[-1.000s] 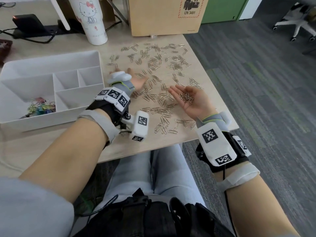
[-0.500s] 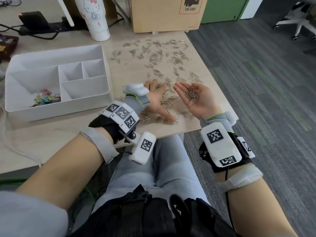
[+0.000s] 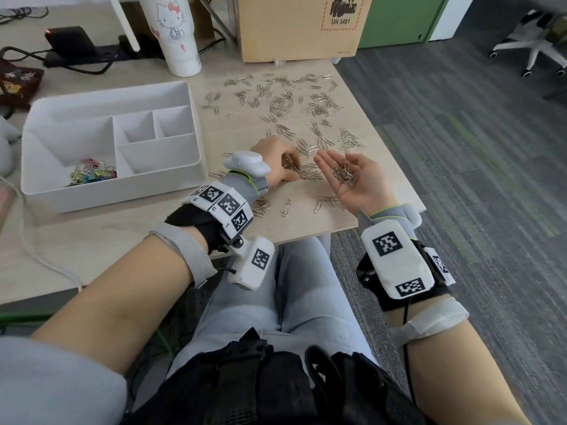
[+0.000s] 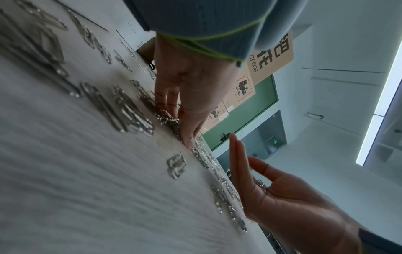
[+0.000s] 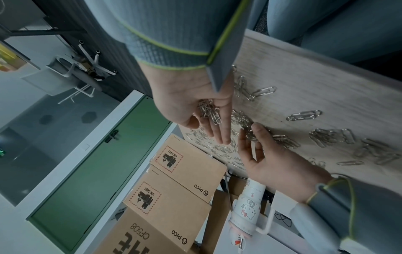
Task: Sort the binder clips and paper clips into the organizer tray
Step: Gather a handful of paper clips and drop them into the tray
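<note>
Silver paper clips (image 3: 285,105) lie scattered over the light wooden table. My right hand (image 3: 337,167) is held palm up just above the table near its right edge, fingers straight, with a small heap of paper clips (image 3: 345,176) lying in the palm (image 5: 208,110). My left hand (image 3: 276,157) is knuckles-up on the table right beside it, thumb and curled fingers (image 4: 169,110) closing on a clump of clips. The white organizer tray (image 3: 110,197) stands at the left, with coloured binder clips (image 3: 92,174) in its front-left compartment. Its other compartments look bare.
A Hello Kitty tumbler (image 3: 176,35) and a cardboard box (image 3: 300,26) stand at the back of the table, with a black charger and cables (image 3: 70,41) at the back left. The table's front-right corner (image 3: 420,208) is just beyond my right wrist. An office chair (image 3: 534,47) stands on the carpet.
My left hand has slid right across the table, raking clips with it, and now sits beside my right hand. The right hand has kept palm up with its clips.
</note>
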`<state>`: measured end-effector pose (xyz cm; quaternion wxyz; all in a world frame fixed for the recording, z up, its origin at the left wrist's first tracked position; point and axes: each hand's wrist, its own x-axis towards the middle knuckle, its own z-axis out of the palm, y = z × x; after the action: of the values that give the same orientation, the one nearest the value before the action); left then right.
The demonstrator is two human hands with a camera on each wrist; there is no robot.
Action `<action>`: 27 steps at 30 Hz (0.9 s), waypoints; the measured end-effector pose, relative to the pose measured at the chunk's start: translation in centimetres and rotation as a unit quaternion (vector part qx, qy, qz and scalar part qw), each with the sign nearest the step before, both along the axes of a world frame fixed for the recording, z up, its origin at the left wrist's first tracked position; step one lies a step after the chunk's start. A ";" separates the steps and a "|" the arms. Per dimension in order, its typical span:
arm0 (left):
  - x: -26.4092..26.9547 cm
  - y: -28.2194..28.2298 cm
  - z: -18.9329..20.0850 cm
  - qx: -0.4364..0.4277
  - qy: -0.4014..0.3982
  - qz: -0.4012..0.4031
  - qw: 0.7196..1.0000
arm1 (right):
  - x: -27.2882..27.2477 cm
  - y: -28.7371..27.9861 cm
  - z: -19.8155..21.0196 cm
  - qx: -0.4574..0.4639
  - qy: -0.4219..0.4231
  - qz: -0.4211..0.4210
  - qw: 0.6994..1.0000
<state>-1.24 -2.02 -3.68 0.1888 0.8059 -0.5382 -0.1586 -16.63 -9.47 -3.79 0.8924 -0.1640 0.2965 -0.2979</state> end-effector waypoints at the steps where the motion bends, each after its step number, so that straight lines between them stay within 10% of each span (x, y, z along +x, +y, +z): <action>1: 0.1 -0.1 -0.1 -0.009 0.006 0.008 1.000 | 0.1 0.0 0.0 0.000 0.003 -0.002 1.000; 15: 3.9 -2.0 1.0 -0.078 0.144 0.062 0.985 | 3.0 -1.4 -0.1 0.007 0.046 0.000 0.999; 27: 4.4 -5.8 4.5 -0.051 0.156 -0.082 0.983 | 8.6 -3.1 2.2 0.051 0.013 0.071 0.996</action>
<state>3.20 -7.80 0.78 0.2979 0.7135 -0.5741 -0.2694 -8.03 -12.55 -1.61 0.9147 -0.1431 0.3101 -0.2159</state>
